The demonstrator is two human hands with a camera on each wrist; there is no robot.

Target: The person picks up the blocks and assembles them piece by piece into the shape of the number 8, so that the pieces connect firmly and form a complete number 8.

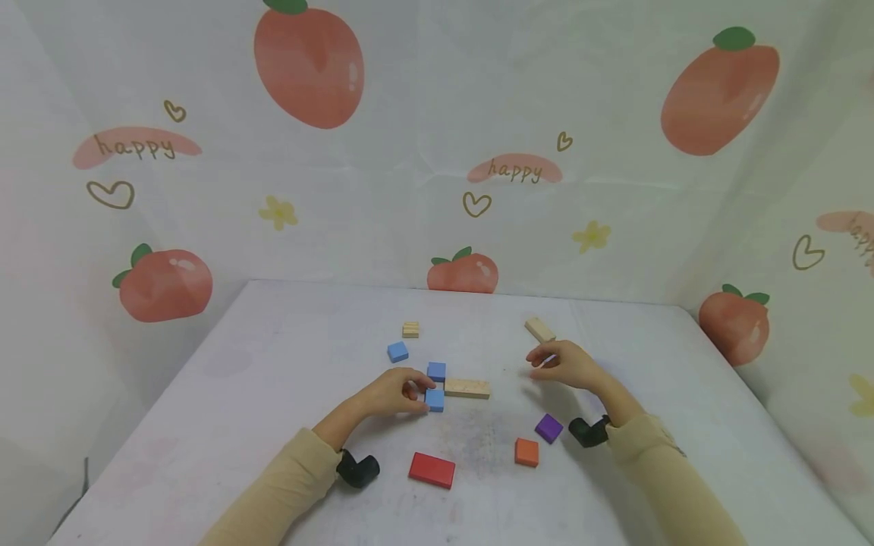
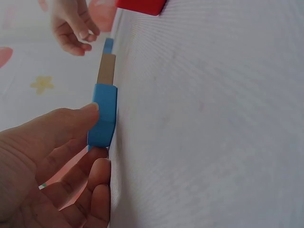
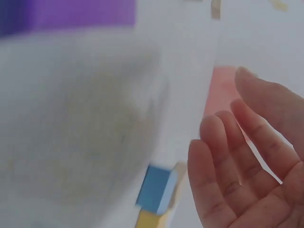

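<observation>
My left hand (image 1: 394, 392) (image 2: 57, 161) pinches a blue block (image 1: 434, 400) (image 2: 105, 107) between thumb and fingers, low over the white table. Against or very near it lies the left end of a flat wooden plank (image 1: 467, 389) (image 2: 107, 69), and a second blue block (image 1: 436, 371) is just behind. To the right, my right hand (image 1: 565, 365) (image 3: 251, 161) hovers with relaxed, slightly bent fingers and holds nothing. A wooden block (image 1: 539, 329) lies just beyond its fingers in the head view.
Nearer the front are a red block (image 1: 432, 470) (image 2: 142, 4), an orange block (image 1: 526, 452) and a purple block (image 1: 549, 428) (image 3: 85, 14). A third blue block (image 1: 398, 352) and small wooden pieces (image 1: 410, 331) lie at the back. A printed cloth (image 1: 382, 174) hangs behind the table.
</observation>
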